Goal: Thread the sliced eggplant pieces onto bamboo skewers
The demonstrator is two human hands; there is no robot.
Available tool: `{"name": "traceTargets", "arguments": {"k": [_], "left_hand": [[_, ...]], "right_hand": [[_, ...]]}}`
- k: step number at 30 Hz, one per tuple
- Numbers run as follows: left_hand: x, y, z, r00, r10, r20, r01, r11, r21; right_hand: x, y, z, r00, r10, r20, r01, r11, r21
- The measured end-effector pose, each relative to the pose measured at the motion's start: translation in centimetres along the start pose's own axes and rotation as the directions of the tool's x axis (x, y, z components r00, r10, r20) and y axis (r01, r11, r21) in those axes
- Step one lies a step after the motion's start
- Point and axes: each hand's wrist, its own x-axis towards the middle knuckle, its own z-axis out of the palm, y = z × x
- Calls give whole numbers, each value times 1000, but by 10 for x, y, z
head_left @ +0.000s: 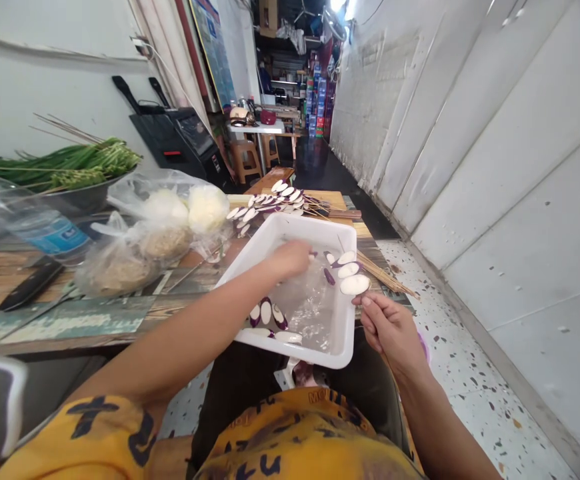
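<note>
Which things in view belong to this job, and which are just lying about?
Seem to belong: white tub; loose purple-skinned slices inside it; skewered slices in the right hand; skewered pile behind the tub; stick bundle.

Seem just lying about: water bottle; filled plastic bags; green vegetables; black machine.

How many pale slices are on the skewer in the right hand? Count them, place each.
3: the nearest slice beside the right hand, the middle slice just beyond it, and the farthest slice. Others may be hidden.
</note>
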Motion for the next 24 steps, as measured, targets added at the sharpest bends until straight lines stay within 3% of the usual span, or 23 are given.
{"name": "traceTargets", "arguments": {"k": [1, 3, 5, 8, 11, 14, 19, 24], "left_hand": [[2, -3, -4, 999, -17, -45, 13, 995, -95], [3, -6, -10, 999, -37, -34, 21, 919, -394], [2, -6, -14, 998, -36, 57, 65, 720, -691], [-1, -6, -17, 989, 5, 146, 130, 419, -899], [-2, -7, -20, 977, 60, 203, 185, 230, -956], [-1, -6, -23, 963, 92, 255, 243, 118, -963], [-2, -2, -24, 963, 123, 238, 236, 33, -971], [-3, 3, -25, 977, 43, 207, 208, -30, -978]], "right_hand": [[1, 0, 0, 1000, 0, -1, 0, 1000, 0], [2, 0, 1, 1000, 2, -4, -2, 1000, 3], [2, -1, 2, 1000, 4, -1, -4, 1000, 7], [2, -3, 3, 1000, 6, 13, -7, 1000, 3], [1, -4, 2, 999, 21, 24, -21, 1000, -9], [1, -4, 3, 999, 39, 29, -38, 999, -24], [1, -6, 3, 998, 52, 43, -50, 998, -43], [-1, -7, 2, 997, 61, 44, -59, 997, -39]]}}
